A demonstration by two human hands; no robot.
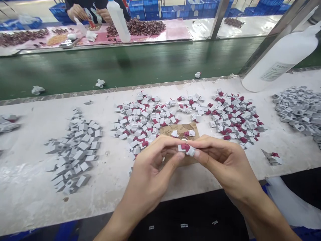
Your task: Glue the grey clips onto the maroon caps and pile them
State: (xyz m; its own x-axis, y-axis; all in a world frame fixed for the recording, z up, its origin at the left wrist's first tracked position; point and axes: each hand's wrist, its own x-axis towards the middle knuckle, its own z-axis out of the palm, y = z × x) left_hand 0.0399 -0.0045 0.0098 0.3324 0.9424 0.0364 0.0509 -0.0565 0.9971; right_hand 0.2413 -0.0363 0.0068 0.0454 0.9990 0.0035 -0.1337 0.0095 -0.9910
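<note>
The clip (186,148), a small white piece with a red insert, is pinched between the fingertips of the left hand (152,160) and right hand (220,159) above the table (30,187). It could slip and vanish into the pile (142,120) below.

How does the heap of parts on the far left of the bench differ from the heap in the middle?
The left heap is all grey; the middle heap mixes white pieces with dark red ones. The left heap's pieces look flatter and more spread out; the middle heap's are blockier and packed closer. Both lie loose on the white bench.
</note>
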